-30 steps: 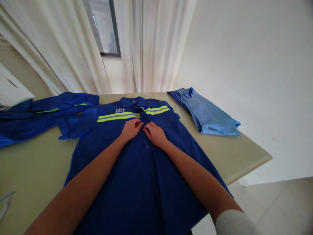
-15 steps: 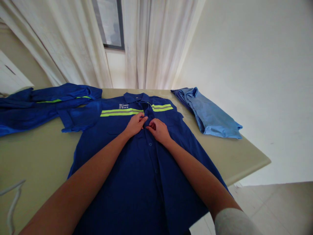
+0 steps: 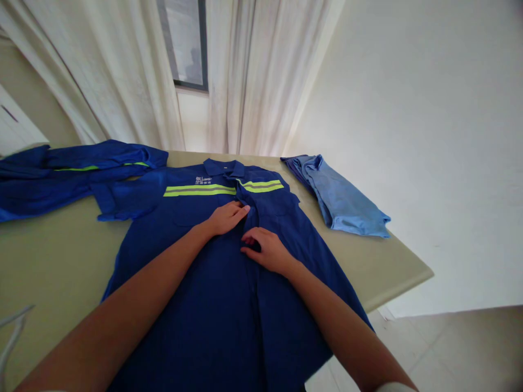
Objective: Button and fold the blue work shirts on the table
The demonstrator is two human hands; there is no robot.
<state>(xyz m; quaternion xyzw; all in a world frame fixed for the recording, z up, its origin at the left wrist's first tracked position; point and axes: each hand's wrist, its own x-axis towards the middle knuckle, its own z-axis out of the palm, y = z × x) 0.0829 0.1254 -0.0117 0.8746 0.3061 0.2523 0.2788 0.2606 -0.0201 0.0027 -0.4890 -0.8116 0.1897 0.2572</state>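
Note:
A dark blue work shirt (image 3: pixel 204 305) with a yellow-green and grey reflective band across the chest lies front up, its collar at the far side. My left hand (image 3: pixel 227 219) is closed at the front placket below the band, with the thumb on top and a fold of cloth at the fingertips. Some of its fingers are hidden. Just nearer and to the right, my right hand (image 3: pixel 267 249) hovers at the placket, thumb and fingers parted with nothing between them.
Another dark blue garment with reflective trim (image 3: pixel 81 158) lies at the left. Folded light blue clothing (image 3: pixel 347 198) rests near the right edge of the pale table (image 3: pixel 392 272). Curtains (image 3: pixel 122 71) hang behind; a white cord-like thing (image 3: pixel 12 337) shows at lower left.
My right hand has let go of the placket and moved nearer to me, its fingers opening. My left hand has shifted slightly nearer, and the placket now covers the buttons seen before.

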